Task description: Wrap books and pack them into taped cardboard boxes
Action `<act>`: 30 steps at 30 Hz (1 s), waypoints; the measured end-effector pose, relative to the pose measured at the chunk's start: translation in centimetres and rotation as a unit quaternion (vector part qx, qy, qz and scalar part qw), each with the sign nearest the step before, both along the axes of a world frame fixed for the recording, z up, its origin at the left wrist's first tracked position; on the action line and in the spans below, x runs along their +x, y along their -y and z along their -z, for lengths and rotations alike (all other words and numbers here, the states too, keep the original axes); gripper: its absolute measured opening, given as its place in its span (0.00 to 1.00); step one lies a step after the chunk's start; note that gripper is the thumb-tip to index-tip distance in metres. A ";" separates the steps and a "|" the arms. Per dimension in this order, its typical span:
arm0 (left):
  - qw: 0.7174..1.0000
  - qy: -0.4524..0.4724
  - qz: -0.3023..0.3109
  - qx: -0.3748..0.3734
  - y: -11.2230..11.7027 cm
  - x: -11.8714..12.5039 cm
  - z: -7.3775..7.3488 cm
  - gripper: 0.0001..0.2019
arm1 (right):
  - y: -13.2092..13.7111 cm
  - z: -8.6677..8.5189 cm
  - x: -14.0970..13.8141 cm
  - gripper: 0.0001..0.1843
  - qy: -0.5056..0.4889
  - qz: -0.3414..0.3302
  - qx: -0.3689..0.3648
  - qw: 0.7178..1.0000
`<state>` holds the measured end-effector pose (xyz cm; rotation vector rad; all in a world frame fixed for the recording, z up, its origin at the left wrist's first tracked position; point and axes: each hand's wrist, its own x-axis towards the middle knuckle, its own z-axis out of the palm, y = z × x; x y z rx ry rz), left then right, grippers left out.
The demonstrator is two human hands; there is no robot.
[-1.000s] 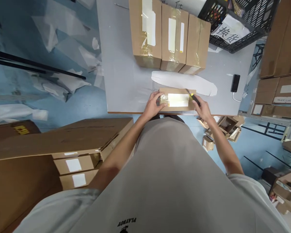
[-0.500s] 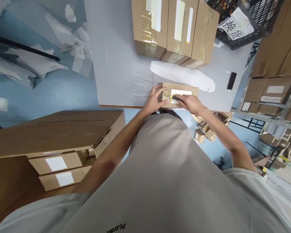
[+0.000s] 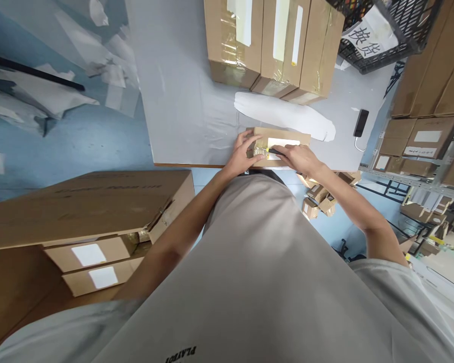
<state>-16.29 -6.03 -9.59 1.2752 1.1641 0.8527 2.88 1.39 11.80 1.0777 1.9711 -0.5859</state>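
Note:
A small taped cardboard box [image 3: 287, 137] with a white label lies at the near edge of the grey table [image 3: 181, 106]. My left hand [image 3: 243, 153] grips the box's left end, fingers wrapped round it. My right hand [image 3: 298, 160] is closed on a black and yellow cutter [image 3: 273, 150], whose tip rests on the box's top near the left end.
Three larger taped boxes [image 3: 272, 45] stand side by side at the back of the table, with a white bag [image 3: 283, 116] in front of them. A phone [image 3: 360, 123] lies at the right, a black crate [image 3: 378, 35] behind. Big cartons [image 3: 79, 206] sit at my left.
My right hand swung the cutter from the box's right end across to its left end, onto the tape. The view shifted slightly; my left hand kept its grip.

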 end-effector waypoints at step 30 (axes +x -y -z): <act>0.995 -0.082 -0.015 -0.047 0.4 -1.2 -1.3 0.45 | -2.0 -0.8 11.2 0.27 0.079 -0.008 0.008 0.997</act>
